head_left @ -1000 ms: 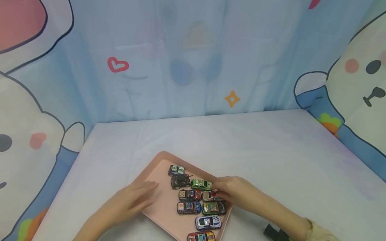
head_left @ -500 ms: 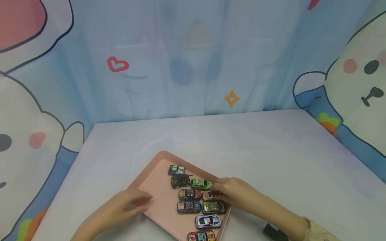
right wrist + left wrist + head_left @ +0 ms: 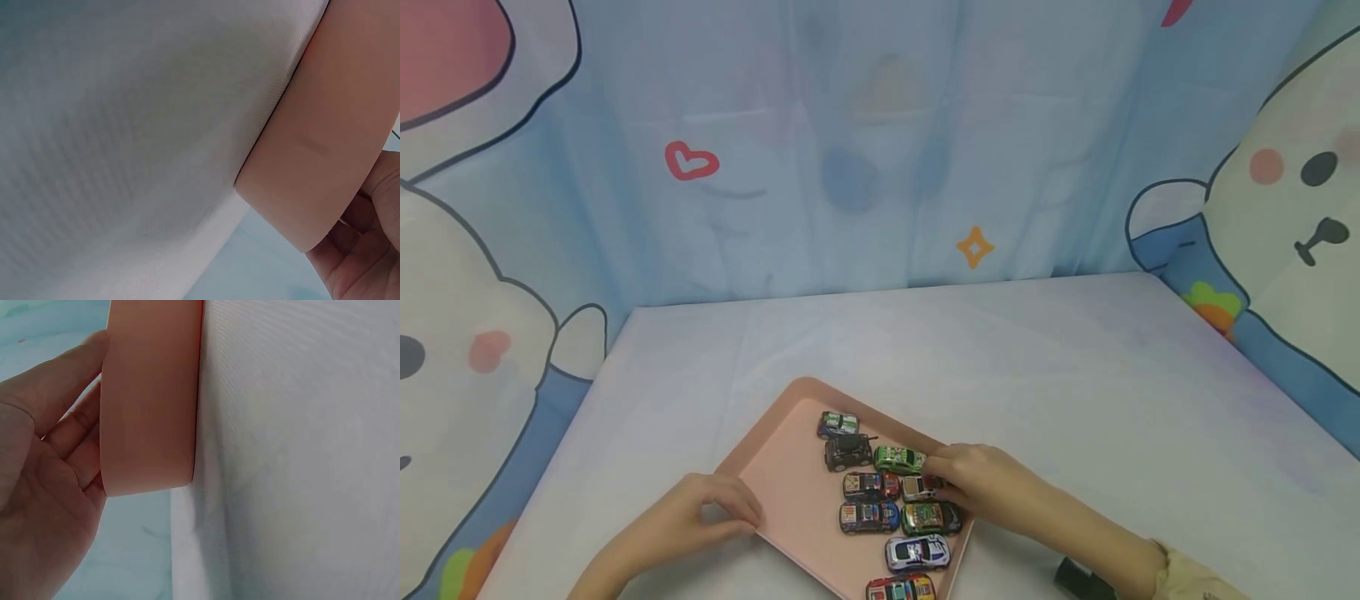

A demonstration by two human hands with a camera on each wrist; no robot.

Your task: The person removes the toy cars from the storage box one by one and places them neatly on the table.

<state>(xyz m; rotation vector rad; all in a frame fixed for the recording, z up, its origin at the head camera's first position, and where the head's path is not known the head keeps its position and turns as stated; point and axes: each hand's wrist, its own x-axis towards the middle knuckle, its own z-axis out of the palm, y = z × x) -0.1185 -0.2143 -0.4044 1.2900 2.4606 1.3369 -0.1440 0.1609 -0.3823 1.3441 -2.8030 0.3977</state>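
Note:
A pink tray (image 3: 797,500) lies at an angle on the table, with several toy cars inside. My left hand (image 3: 696,517) grips its left rim; the left wrist view shows the thumb (image 3: 94,344) at the rim and the other fingers behind the wall. At the right corner, my right hand (image 3: 981,479) reaches over the rim, fingertips at the right ends of a green toy car (image 3: 897,458) and a white toy car (image 3: 917,487). Those fingers partly cover the white car, and I cannot tell whether they pinch it. In the right wrist view the tray wall hides the fingertips.
Other cars are a black one with a roof piece (image 3: 847,452), a white-and-blue one (image 3: 917,552) and a red-yellow one (image 3: 901,587), cut by the frame's bottom edge. A black object (image 3: 1082,579) lies by the right forearm. A cartoon-printed curtain (image 3: 880,150) stands behind the table.
My left hand has drawn back leftward from over the tray to its left rim, which it now grips. The right hand has stayed at the right corner, shifting only slightly.

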